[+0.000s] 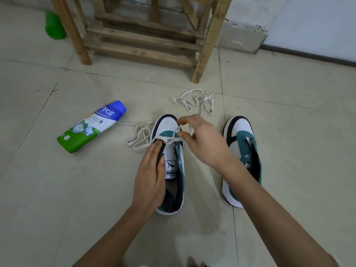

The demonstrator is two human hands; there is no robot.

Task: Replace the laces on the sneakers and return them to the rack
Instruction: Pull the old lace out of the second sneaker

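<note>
Two white, teal and black sneakers stand on the tiled floor. My left hand [150,180] rests flat along the left side of the left sneaker [173,151], thumb on its tongue. A cream lace [138,137] runs through that shoe's lowest eyelets and trails in loops to its left. My right hand [200,139] hovers over the toe and pinches the lace's other end between thumb and fingers. The right sneaker [244,143] has no lace and is partly hidden by my right forearm. A second cream lace [194,101] lies loose on the floor beyond the shoes.
A wooden slatted rack [146,35] stands against the wall straight ahead. A blue, white and green powder bottle [92,126] lies on its side left of the shoes. A green container [54,26] sits at the far left by the rack.
</note>
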